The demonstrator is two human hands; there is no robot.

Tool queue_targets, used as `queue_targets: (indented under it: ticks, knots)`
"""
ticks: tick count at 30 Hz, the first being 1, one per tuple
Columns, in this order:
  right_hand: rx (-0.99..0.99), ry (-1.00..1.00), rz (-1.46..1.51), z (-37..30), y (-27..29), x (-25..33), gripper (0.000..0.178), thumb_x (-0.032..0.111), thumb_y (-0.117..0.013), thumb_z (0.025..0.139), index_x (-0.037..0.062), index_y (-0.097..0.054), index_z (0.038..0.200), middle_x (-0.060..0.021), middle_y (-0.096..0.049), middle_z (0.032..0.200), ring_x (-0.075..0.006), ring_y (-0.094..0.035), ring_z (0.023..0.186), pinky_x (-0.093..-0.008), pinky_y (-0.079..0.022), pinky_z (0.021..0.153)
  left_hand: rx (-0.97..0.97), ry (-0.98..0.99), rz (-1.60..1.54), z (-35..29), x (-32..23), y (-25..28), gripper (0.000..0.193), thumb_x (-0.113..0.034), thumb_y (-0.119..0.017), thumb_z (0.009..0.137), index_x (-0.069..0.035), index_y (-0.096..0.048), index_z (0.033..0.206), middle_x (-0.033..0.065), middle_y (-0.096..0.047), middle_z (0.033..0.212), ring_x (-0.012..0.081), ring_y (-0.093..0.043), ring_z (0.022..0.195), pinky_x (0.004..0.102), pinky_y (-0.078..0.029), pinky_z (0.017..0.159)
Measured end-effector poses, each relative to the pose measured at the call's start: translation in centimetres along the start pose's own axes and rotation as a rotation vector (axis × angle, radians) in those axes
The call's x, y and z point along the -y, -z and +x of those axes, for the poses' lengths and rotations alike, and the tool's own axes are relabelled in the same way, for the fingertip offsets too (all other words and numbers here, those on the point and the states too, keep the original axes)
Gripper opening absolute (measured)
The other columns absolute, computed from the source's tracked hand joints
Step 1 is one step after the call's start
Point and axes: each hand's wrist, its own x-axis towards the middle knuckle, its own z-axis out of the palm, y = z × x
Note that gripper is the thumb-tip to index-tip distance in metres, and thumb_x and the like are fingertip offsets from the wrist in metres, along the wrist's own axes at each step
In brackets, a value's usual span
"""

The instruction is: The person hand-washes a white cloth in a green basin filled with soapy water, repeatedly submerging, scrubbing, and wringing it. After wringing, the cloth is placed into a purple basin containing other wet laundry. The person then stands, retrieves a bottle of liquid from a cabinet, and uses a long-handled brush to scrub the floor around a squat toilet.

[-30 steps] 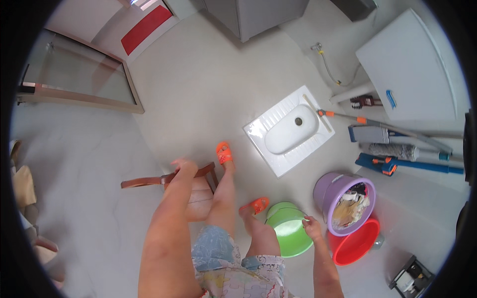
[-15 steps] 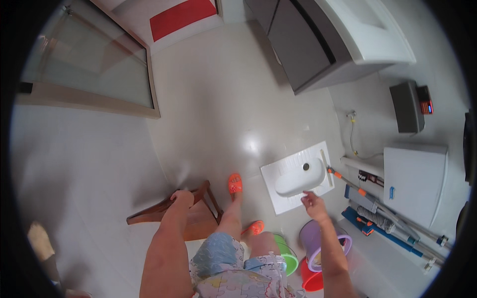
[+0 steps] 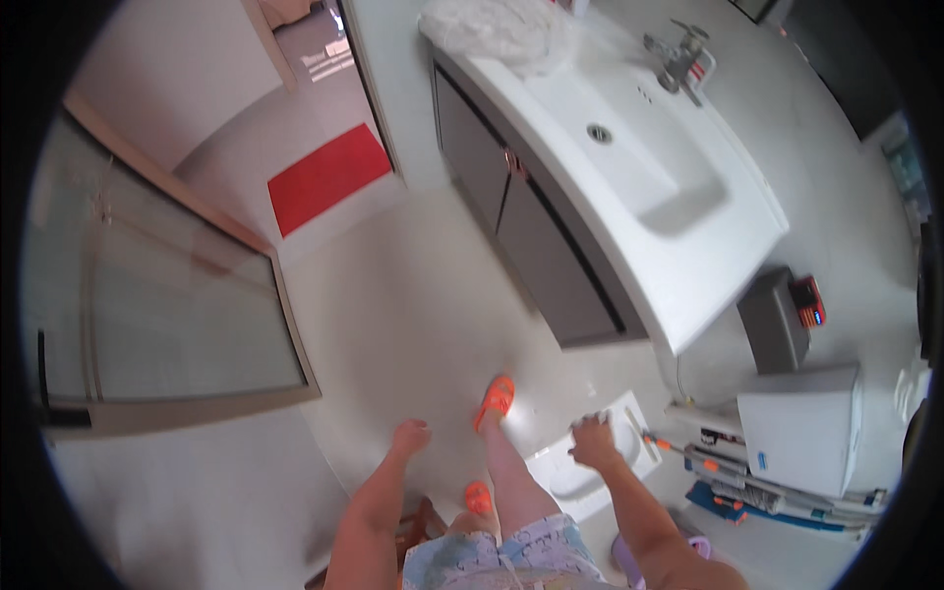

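My left hand (image 3: 413, 436) hangs over the floor, slightly blurred, empty and loosely open. It is clear of the brown wooden chair (image 3: 421, 524), which my left forearm partly hides. My right hand (image 3: 594, 442) is open with the fingers apart and nothing in them. It hangs above the white squat toilet (image 3: 625, 425) in the floor, covering part of its rim. My feet wear orange sandals (image 3: 500, 395), one ahead of the other.
Ahead on the right stands a grey cabinet (image 3: 556, 265) with a white washbasin (image 3: 629, 128). A glass door (image 3: 187, 285) is at left, and a red mat (image 3: 329, 179) lies by the doorway. Mops (image 3: 757, 492) and a purple bucket (image 3: 625, 559) stand at right.
My left hand has come off the wooden chair. I have moved forward, so the washbasin and doorway show more, while the chair and buckets slip toward the lower edge.
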Motion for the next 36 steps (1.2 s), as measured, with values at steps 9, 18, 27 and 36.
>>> queue_targets:
  ticks: [9,18,27,36]
  knots:
    - [-0.013,0.043,0.915,11.1,3.2,-2.4,0.046,0.038,-0.058,0.086,0.0094,-0.053,0.122,-0.0153,-0.064,0.106,-0.031,-0.062,0.097,-0.0411,-0.048,0.086,-0.475,-0.408,-0.524,17.7,-30.9,19.8,0.041,-0.034,-0.065,0.082,-0.001,-0.064,0.105,0.0137,-0.069,0.094,0.0233,-0.066,0.083,0.0349,-0.05,0.076]
    - [-0.098,-0.159,1.094,17.0,10.6,-2.4,0.041,0.032,-0.061,0.086,0.0072,-0.055,0.118,-0.0137,-0.064,0.103,-0.026,-0.063,0.095,-0.0367,-0.049,0.082,-0.427,-0.547,-0.328,23.2,-43.1,28.3,0.085,-0.027,-0.07,0.073,-0.002,-0.024,0.14,0.0202,-0.044,0.127,0.0293,-0.061,0.09,0.037,-0.05,0.081]
    - [0.008,-0.121,1.057,25.9,17.6,5.9,0.04,0.033,-0.058,0.085,0.0091,-0.055,0.117,-0.0133,-0.064,0.101,-0.0298,-0.061,0.096,-0.0409,-0.048,0.083,-0.415,-0.74,-0.406,23.0,-30.4,34.6,0.064,-0.009,-0.066,0.073,-0.005,-0.04,0.131,0.0146,-0.053,0.117,0.0265,-0.064,0.077,0.0358,-0.051,0.073]
    - [-0.475,-0.088,1.237,42.9,24.3,1.3,0.017,0.015,-0.067,0.081,0.0099,-0.065,0.098,-0.0076,-0.066,0.088,-0.0271,-0.064,0.087,-0.034,-0.05,0.078,-0.568,-0.772,-0.367,25.7,-17.2,45.2,0.021,0.003,-0.062,0.081,0.0,-0.064,0.102,0.01,-0.068,0.088,0.0136,-0.065,0.078,0.0245,-0.05,0.07]
